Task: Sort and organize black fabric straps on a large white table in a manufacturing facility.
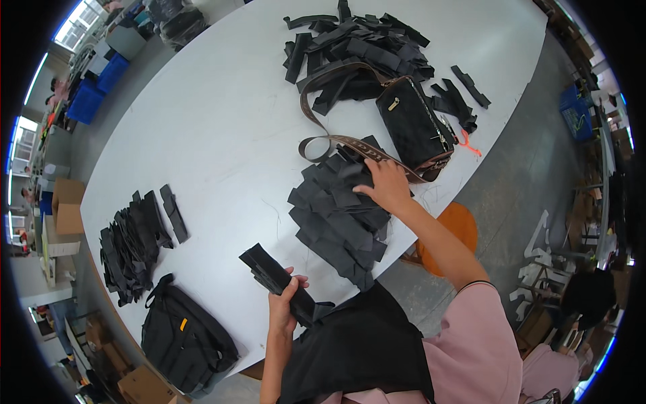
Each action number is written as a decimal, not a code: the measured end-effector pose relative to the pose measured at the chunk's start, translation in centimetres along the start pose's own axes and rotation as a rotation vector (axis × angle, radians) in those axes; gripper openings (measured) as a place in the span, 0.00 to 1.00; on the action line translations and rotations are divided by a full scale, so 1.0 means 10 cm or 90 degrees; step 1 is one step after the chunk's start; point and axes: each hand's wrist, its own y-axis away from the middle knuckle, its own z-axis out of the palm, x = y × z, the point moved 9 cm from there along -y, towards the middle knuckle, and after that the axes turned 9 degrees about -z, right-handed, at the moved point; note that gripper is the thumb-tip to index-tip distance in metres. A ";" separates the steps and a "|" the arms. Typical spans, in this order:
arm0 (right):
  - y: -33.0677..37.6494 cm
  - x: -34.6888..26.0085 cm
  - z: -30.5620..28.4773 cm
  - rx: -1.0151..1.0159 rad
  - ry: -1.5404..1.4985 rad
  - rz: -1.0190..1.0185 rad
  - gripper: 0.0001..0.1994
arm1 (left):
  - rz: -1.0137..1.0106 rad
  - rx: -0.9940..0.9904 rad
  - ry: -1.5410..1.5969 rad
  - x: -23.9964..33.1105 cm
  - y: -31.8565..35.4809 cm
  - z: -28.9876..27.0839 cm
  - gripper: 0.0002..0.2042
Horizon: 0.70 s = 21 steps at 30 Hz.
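Note:
My left hand point(288, 301) is closed round a small stack of black fabric strips point(266, 268), held over the table's near edge. Stretched out to the right, my right hand point(387, 185) reaches over a pile of black fabric pieces point(336, 209), fingers apart, at the pile's far side. Its fingertips are by the patterned strap point(360, 145) of a black handbag point(416, 121); whether they touch a piece or the strap I cannot tell. The handbag lies just beyond that hand.
A larger heap of black strips point(363, 47) lies at the far side of the white table point(202, 135). At the left are a row of strips point(134, 242) and a black backpack point(185, 337). An orange stool point(449, 239) stands beside the table's right edge.

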 end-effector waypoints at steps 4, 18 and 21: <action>-0.10 -0.14 0.25 -0.074 0.149 -0.093 0.18 | -0.001 -0.003 -0.019 0.03 0.00 -0.03 0.25; 0.18 0.42 0.11 -0.268 -0.052 0.175 0.11 | -0.019 -0.188 0.139 0.31 -0.10 -0.04 0.24; 0.13 -0.06 -0.33 -0.183 -0.452 0.245 0.14 | 0.010 -0.180 0.055 0.37 -0.03 -0.10 0.27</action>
